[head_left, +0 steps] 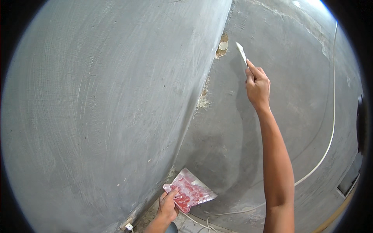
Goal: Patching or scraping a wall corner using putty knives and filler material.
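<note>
My right hand (258,86) is raised in front of the grey wall, closed around a narrow putty knife (241,52) seen nearly edge-on, with white paste along its blade. Just left of the blade, at the wall corner, a broken hole (222,46) shows brown edges and a pale lump of filler inside. A small gap seems to separate blade and hole; whether they touch the wall is hard to tell. Low in the view, my left hand (168,206) grips a wide red-backed scraper (191,190) by its edge. White paste is smeared over its red face and metal blade.
A second rough patch (203,100) lies lower along the corner where the left wall (116,97) meets the right one. A white cable (331,136) hangs down the right wall and runs across the bottom. A small white fitting (129,226) is at the lower left.
</note>
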`<state>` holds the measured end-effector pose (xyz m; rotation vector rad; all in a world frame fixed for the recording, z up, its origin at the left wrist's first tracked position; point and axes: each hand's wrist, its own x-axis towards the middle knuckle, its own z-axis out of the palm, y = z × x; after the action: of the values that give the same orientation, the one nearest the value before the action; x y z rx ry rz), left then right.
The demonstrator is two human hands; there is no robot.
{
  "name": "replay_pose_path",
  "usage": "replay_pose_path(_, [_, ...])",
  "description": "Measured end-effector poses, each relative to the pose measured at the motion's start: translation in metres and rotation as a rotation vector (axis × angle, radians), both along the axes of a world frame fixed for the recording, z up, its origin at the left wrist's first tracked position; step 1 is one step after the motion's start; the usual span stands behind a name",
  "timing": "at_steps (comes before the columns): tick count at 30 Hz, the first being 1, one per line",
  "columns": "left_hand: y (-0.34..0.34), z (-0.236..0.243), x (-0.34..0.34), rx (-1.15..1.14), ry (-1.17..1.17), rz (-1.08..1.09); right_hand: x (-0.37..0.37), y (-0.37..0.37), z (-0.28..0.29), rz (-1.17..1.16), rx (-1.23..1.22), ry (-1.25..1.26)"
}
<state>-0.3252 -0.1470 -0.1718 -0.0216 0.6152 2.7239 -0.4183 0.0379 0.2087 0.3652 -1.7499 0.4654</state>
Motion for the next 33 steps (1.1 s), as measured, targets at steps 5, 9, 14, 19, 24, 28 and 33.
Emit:
replay_pose_path(5, [0.003,-0.005,0.002,0.003,-0.072,-0.001,-0.023,0.014,0.032,-0.394,0.507,0.051])
replay_pose_path(9, [0.006,-0.021,-0.003,0.015,-0.149,0.008,-0.034,0.007,0.037,-0.568,0.706,0.028])
replay_pose_path(14, [0.008,-0.026,-0.005,0.018,-0.156,0.007,-0.035,-0.001,0.036,-0.879,0.830,0.000])
replay_pose_path(19, [0.010,-0.026,-0.011,-0.011,-0.125,-0.036,-0.024,0.002,0.041,-1.004,0.897,-0.031])
replay_pose_path(24, [0.012,-0.033,-0.016,0.004,-0.105,-0.081,-0.006,0.012,0.047,-1.030,0.965,-0.003])
replay_pose_path(28, [0.011,-0.019,-0.012,0.035,-0.112,-0.117,0.022,0.019,0.049,-1.021,0.925,-0.072])
replay_pose_path(33, [0.016,-0.008,-0.028,0.008,-0.025,-0.127,0.022,-0.005,0.053,-0.924,0.843,-0.023])
